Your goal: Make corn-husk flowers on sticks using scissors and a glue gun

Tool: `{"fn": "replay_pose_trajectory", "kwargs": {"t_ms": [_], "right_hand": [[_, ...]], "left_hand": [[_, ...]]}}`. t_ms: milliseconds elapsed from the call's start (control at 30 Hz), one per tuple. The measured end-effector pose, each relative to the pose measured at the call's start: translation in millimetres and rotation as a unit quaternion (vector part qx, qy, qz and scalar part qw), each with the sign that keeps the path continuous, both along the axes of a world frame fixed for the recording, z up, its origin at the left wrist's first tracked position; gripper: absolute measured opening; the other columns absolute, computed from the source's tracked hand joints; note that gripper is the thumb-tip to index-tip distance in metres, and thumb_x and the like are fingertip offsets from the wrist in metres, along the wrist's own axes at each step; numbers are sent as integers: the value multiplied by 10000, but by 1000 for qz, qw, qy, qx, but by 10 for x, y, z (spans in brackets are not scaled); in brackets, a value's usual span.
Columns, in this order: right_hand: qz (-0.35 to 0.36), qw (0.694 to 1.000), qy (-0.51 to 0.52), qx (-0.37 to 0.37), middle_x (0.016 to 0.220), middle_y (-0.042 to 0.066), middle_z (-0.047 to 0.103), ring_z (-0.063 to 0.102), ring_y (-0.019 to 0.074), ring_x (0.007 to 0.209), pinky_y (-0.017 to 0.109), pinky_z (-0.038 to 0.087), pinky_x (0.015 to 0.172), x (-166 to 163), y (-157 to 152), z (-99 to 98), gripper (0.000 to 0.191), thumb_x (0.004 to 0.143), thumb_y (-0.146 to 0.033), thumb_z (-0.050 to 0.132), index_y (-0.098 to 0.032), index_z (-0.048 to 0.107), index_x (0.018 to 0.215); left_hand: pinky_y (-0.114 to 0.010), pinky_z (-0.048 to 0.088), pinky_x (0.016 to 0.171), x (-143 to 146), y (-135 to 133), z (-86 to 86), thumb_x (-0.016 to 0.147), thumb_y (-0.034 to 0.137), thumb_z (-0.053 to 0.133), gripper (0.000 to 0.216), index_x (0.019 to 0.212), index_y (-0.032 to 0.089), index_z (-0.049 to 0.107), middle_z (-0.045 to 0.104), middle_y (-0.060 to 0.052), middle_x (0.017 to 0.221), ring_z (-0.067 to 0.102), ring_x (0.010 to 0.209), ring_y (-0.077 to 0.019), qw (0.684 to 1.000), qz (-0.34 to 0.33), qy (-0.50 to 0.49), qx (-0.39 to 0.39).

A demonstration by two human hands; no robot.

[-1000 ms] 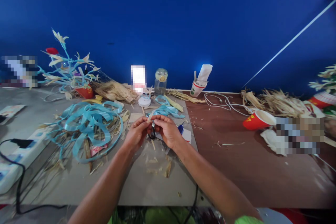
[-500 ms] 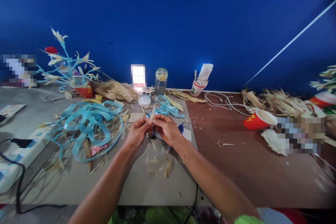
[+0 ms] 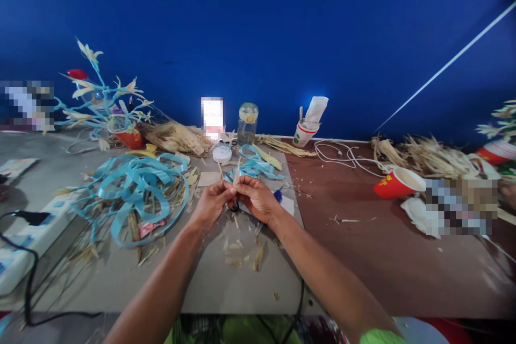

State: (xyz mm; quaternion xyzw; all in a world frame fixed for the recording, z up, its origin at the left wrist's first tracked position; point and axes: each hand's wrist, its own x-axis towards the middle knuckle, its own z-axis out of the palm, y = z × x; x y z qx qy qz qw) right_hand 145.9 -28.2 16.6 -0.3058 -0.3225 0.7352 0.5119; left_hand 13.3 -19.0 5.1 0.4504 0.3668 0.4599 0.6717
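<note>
My left hand (image 3: 214,201) and my right hand (image 3: 257,199) meet over the grey board, fingertips pinched together. Between them they hold a small pale strip of corn husk (image 3: 237,171), its pointed tip upward. Just beneath the fingers a black looped handle (image 3: 234,206) shows in part; the rest of that tool is hidden. Light blue ribbon (image 3: 258,164) lies behind the hands, and a larger tangle of blue ribbon (image 3: 139,185) is to the left. Husk scraps (image 3: 258,257) are scattered in front of my wrists.
A blue-stemmed husk-flower branch (image 3: 104,98) stands in a red cup at the back left. A glass jar (image 3: 247,124), a white cup (image 3: 303,134) and white cable (image 3: 342,151) line the wall. A red paper cup (image 3: 397,183) leans at right; a power strip (image 3: 36,244) lies left.
Both hands keep their pinch on the husk strip with only slight finger movement. Less of the black handle shows beneath them.
</note>
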Motion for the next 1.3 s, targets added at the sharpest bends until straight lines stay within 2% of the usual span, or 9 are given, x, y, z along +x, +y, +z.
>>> {"fn": "replay_pose_trajectory", "kwargs": {"t_ms": [167,333,433,600,767,933,1100,1300], "right_hand": [[-31,999,-12,8,560,-40,558,532,107,506,235,410,504,-53,-14,-33,245,615,-330,757,-179,573,674],[-49,999,-3,17,559,-31,549,503,97,501,227,401,488,-84,-16,-29,202,623,-318,742,-174,611,678],[-59,998,11,6,551,-37,553,481,88,481,221,398,485,-83,-12,-28,182,621,-276,739,-174,630,725],[-77,995,54,-37,618,-39,586,474,61,503,192,394,520,-60,14,-43,270,576,-152,748,-171,638,821],[-76,994,63,-41,635,-22,595,462,58,504,193,378,528,-52,22,-25,234,607,-138,720,-157,644,827],[-76,995,63,-33,607,-35,552,450,57,493,195,361,513,-19,20,40,201,622,-228,727,-153,664,797],[-96,995,17,-22,616,-35,536,443,59,490,202,349,498,21,46,53,263,640,-383,732,-155,661,751],[-106,994,-37,-14,575,-57,496,401,51,466,204,327,482,29,66,73,284,614,-399,734,-165,573,632]], "left_hand": [[-187,365,465,-17,21,-47,638,314,762,227,658,124,638,576,-4,565,478,474,-71,1000,-3,-1,-13],[-193,387,492,-17,14,-13,690,330,720,225,694,119,645,603,-18,607,495,488,-71,999,-10,-23,-25],[-185,385,490,-8,0,16,688,320,722,215,682,123,635,606,-13,603,491,484,-62,999,-4,-24,-26],[-169,373,484,10,-23,74,658,291,748,206,677,135,616,577,14,573,493,494,-58,996,24,-69,-50],[-164,360,480,24,-23,109,654,295,752,226,658,128,599,551,25,570,462,478,-41,993,34,-93,-69],[-157,324,451,22,-12,78,664,323,742,246,678,122,601,513,34,540,411,448,-31,995,34,-67,-63],[-166,296,426,15,-9,27,689,382,710,273,696,140,585,504,38,515,396,433,-45,999,20,2,-31],[-179,305,440,24,-9,-6,719,407,678,276,722,149,583,496,37,517,402,444,-56,999,0,40,-8]]}}
